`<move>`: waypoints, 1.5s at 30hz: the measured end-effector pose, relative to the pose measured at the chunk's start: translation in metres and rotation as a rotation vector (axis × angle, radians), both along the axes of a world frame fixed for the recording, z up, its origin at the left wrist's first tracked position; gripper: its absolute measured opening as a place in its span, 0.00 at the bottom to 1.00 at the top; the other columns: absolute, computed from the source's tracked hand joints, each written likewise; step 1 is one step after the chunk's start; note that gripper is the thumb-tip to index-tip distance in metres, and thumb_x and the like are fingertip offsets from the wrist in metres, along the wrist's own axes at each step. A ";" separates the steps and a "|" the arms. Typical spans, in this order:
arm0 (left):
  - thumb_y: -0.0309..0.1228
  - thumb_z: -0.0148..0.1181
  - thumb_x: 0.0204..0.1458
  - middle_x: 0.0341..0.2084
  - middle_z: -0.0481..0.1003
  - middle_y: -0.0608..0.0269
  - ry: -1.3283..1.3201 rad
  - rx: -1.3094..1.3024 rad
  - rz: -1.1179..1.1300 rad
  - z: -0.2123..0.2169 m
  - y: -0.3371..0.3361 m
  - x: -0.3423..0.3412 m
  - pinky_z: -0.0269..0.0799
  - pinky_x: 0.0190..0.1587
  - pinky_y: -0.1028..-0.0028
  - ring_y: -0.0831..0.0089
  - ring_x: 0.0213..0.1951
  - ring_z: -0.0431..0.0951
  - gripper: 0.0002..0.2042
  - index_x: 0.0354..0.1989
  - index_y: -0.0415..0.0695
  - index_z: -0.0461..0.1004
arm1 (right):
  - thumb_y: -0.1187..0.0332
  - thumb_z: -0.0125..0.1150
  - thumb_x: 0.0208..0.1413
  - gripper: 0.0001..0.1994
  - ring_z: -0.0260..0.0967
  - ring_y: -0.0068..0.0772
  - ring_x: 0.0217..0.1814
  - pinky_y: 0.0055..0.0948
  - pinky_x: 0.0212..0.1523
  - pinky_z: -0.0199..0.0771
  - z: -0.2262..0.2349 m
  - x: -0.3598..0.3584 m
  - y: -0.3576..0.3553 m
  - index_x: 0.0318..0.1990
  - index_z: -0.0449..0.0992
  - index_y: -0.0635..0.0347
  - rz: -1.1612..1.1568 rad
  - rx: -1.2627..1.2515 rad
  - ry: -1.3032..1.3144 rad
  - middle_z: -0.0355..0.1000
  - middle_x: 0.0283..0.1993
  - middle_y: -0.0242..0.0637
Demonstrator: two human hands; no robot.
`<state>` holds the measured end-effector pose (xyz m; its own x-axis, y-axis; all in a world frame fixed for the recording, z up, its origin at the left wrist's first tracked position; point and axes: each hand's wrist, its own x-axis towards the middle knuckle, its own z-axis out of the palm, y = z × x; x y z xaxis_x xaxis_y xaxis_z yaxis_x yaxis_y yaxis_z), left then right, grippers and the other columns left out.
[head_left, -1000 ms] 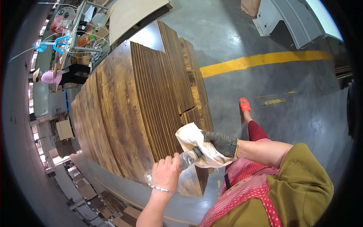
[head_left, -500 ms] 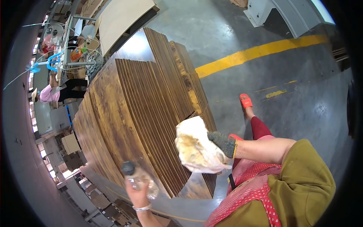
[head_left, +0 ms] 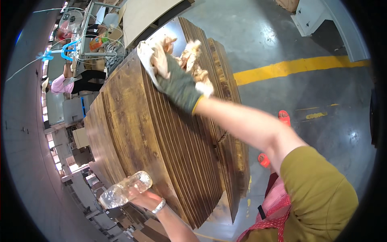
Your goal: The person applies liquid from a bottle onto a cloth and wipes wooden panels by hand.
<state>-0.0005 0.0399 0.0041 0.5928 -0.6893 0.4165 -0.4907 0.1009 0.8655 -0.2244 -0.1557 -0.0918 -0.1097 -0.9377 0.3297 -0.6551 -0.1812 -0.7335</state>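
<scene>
A tall stack of brown wood-grain boards (head_left: pixel 125 133) stands in front of me. My right hand (head_left: pixel 179 86), in a dark grey-green knit glove with a yellow cuff, is closed on a white, brown-stained rag (head_left: pixel 146 54). It reaches to the stack's far end, with the rag spread over the top corner and edges of the boards. My left hand (head_left: pixel 147 199) is bare, with a bracelet at the wrist. Its fingers are around a clear plastic bottle (head_left: pixel 127 189), tilted beside the stack's near left side. The fingers are partly hidden behind the bottle.
Beyond the stack lies a pale board (head_left: pixel 145 16) on a dark support. A person in pink (head_left: pixel 64 84) works at the far left, near a blue fan (head_left: pixel 47 55). A yellow floor line (head_left: pixel 290 70) and grey metal cabinet (head_left: pixel 310 18) are at right. Cartons (head_left: pixel 129 218) sit lower left.
My right hand has swung far forward and left with the rag, onto the stack's far end. My left hand has turned the bottle from upright to tilted and moved it slightly left.
</scene>
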 end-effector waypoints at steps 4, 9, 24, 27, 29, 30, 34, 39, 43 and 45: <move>0.45 0.55 0.49 0.50 0.61 0.56 0.195 0.036 -0.084 0.001 0.019 0.035 0.59 0.56 0.63 0.63 0.53 0.62 0.30 0.55 0.41 0.54 | 0.67 0.50 0.49 0.16 0.64 0.45 0.39 0.39 0.44 0.65 -0.002 0.049 0.112 0.44 0.63 0.64 0.323 -0.198 -0.399 0.64 0.41 0.48; 0.51 0.53 0.48 0.50 0.60 0.57 0.108 0.094 -0.041 -0.001 0.001 0.001 0.57 0.58 0.67 0.64 0.54 0.60 0.34 0.56 0.40 0.53 | 0.59 0.49 0.52 0.21 0.62 0.42 0.52 0.37 0.50 0.64 -0.011 0.044 0.072 0.48 0.60 0.65 0.243 -0.059 -0.654 0.63 0.49 0.46; 0.50 0.46 0.52 0.50 0.59 0.57 0.180 0.141 -0.138 -0.004 0.000 -0.003 0.57 0.56 0.65 0.65 0.54 0.59 0.29 0.55 0.39 0.53 | 0.62 0.50 0.50 0.19 0.62 0.47 0.50 0.36 0.51 0.60 -0.029 0.022 -0.003 0.47 0.65 0.65 0.049 0.022 -0.919 0.66 0.45 0.50; 0.51 0.48 0.51 0.50 0.59 0.57 0.164 0.110 -0.110 -0.004 0.001 -0.002 0.56 0.57 0.66 0.65 0.54 0.59 0.30 0.55 0.40 0.54 | 0.64 0.50 0.49 0.17 0.61 0.51 0.48 0.39 0.50 0.60 -0.029 0.025 0.003 0.44 0.65 0.66 -0.042 0.040 -0.978 0.65 0.43 0.53; 0.50 0.49 0.51 0.49 0.61 0.57 0.169 0.110 -0.110 -0.002 0.005 0.006 0.57 0.57 0.66 0.66 0.54 0.60 0.29 0.54 0.40 0.55 | 0.69 0.52 0.45 0.17 0.63 0.52 0.44 0.41 0.48 0.62 -0.040 0.039 0.069 0.43 0.65 0.66 -0.155 -0.075 -0.686 0.65 0.41 0.52; 0.48 0.50 0.51 0.48 0.62 0.58 0.175 0.118 -0.108 -0.002 0.008 0.010 0.58 0.57 0.67 0.66 0.53 0.61 0.28 0.53 0.40 0.56 | 0.70 0.53 0.44 0.18 0.63 0.51 0.44 0.41 0.47 0.62 -0.045 0.046 0.103 0.44 0.64 0.66 0.061 0.076 -0.623 0.65 0.41 0.51; 0.49 0.49 0.51 0.48 0.62 0.58 0.192 0.137 -0.095 -0.001 0.005 0.004 0.58 0.57 0.67 0.66 0.53 0.62 0.28 0.54 0.41 0.56 | 0.71 0.55 0.40 0.21 0.64 0.46 0.42 0.39 0.46 0.64 -0.066 0.063 0.103 0.45 0.64 0.67 0.264 0.149 -1.068 0.65 0.40 0.48; 0.50 0.50 0.51 0.49 0.60 0.59 0.170 0.109 -0.089 -0.004 -0.001 -0.004 0.56 0.56 0.66 0.66 0.54 0.59 0.31 0.55 0.41 0.52 | 0.69 0.48 0.46 0.16 0.60 0.50 0.49 0.37 0.50 0.61 -0.072 0.019 -0.033 0.45 0.66 0.63 -0.095 -0.029 -0.908 0.65 0.45 0.51; 0.50 0.49 0.50 0.48 0.61 0.57 0.136 0.130 -0.059 -0.002 0.007 0.006 0.57 0.56 0.66 0.66 0.54 0.60 0.30 0.54 0.39 0.55 | 0.72 0.53 0.42 0.28 0.55 0.49 0.58 0.36 0.58 0.55 -0.074 0.041 0.067 0.55 0.57 0.65 0.031 -0.004 -0.557 0.57 0.55 0.51; 0.51 0.49 0.50 0.48 0.61 0.56 0.124 0.122 -0.035 -0.003 0.007 0.006 0.57 0.56 0.66 0.65 0.53 0.60 0.30 0.53 0.39 0.56 | 0.74 0.53 0.42 0.32 0.54 0.46 0.59 0.34 0.59 0.54 -0.082 0.052 0.079 0.58 0.53 0.64 0.080 0.039 -0.554 0.56 0.56 0.50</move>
<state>0.0054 0.0469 0.0015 0.6094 -0.7513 0.2534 -0.3770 0.0065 0.9262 -0.1725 -0.0772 -0.1738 -0.1846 -0.9606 0.2078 -0.1548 -0.1803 -0.9713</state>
